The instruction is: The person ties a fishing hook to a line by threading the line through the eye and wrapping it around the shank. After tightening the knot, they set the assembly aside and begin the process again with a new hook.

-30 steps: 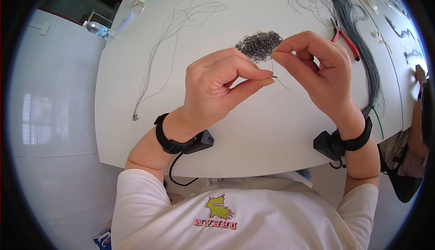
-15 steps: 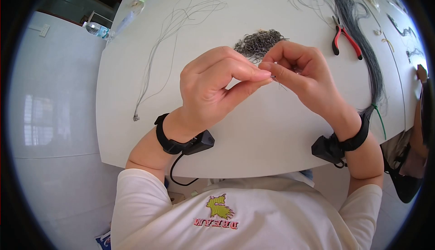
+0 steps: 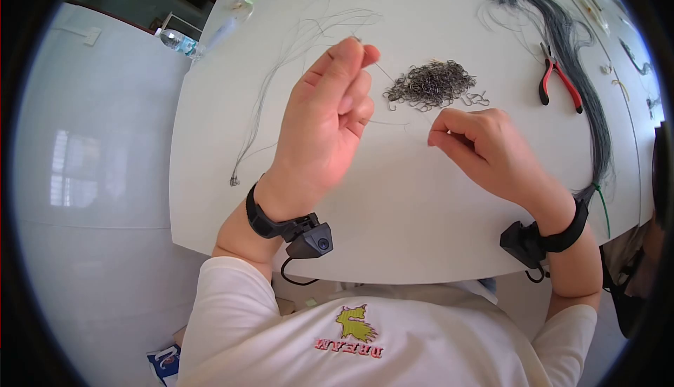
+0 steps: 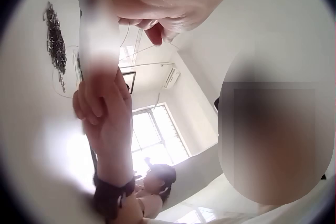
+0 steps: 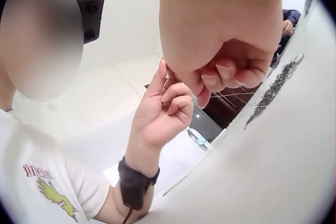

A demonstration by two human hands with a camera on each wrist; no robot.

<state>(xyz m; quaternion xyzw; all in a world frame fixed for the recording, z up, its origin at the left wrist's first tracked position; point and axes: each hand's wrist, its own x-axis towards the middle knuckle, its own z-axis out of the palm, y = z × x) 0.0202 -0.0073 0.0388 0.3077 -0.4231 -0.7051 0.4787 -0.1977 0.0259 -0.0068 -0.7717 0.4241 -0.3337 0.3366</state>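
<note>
In the head view the left hand (image 3: 319, 124) is raised and turned palm up, thumb and index finger pinching a small dark hook (image 3: 358, 39) at their tips. A thin line (image 3: 385, 72) runs from there towards the right. Lower and to the right, the right hand (image 3: 491, 150) has thumb and index fingertips together, with a fine line (image 3: 388, 123) trailing between the hands. In the right wrist view its other fingers are curled. Behind the hands lies a heap of dark metal hooks (image 3: 435, 84), touched by neither hand.
Red-handled pliers (image 3: 559, 82) lie right of the heap, beside a long bundle of dark strands (image 3: 597, 113) tied in green. Loose pale lines (image 3: 263, 92) with hooks at one end lie left. A bottle (image 3: 179, 42) stands at the table's far left edge.
The hands, close together before, have moved apart. The left hand has turned over and risen with the hook; the right has shifted down and right. The head view has shifted slightly.
</note>
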